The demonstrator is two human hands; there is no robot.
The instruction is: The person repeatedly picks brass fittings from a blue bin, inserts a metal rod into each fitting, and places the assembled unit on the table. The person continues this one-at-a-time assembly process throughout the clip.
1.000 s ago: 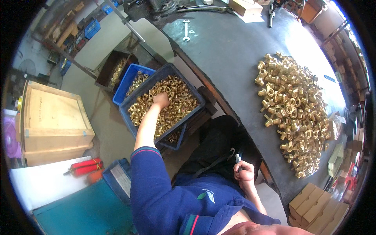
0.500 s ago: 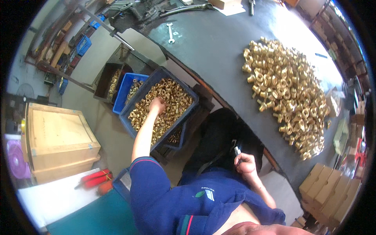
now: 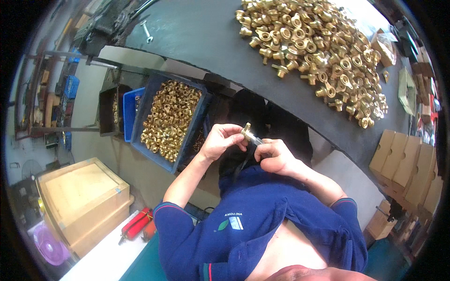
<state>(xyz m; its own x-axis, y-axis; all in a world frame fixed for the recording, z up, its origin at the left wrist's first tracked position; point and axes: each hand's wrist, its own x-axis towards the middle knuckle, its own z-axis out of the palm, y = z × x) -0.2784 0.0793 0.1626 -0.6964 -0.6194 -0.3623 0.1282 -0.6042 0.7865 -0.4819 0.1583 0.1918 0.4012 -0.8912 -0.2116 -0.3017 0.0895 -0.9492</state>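
Note:
In front of my body, my left hand [image 3: 220, 142] pinches a small brass fitting [image 3: 246, 130] with a flanged end. My right hand [image 3: 275, 157] is closed round a short cylindrical metal tool [image 3: 257, 141], its silvery tip at the fitting; whether the tip sits inside it I cannot tell. The tool's rear end is hidden in my fingers. To the left of my hands a dark blue crate [image 3: 202, 99] holds many similar brass fittings [image 3: 171, 119]. A large heap of brass fittings [image 3: 323, 56] lies on the dark workbench to the right.
The dark workbench [image 3: 197, 42] runs across the far side, with an open-ended wrench [image 3: 147, 32] at its left. A blue bin [image 3: 127, 114] and a dark metal box [image 3: 107, 112] stand beside the crate. Wooden boxes [image 3: 82, 196] are at left, cardboard boxes [image 3: 398, 159] at right.
My left hand has come out of the crate and moved right with a brass fitting. My right hand has raised the metal tool to meet it. The view has shifted.

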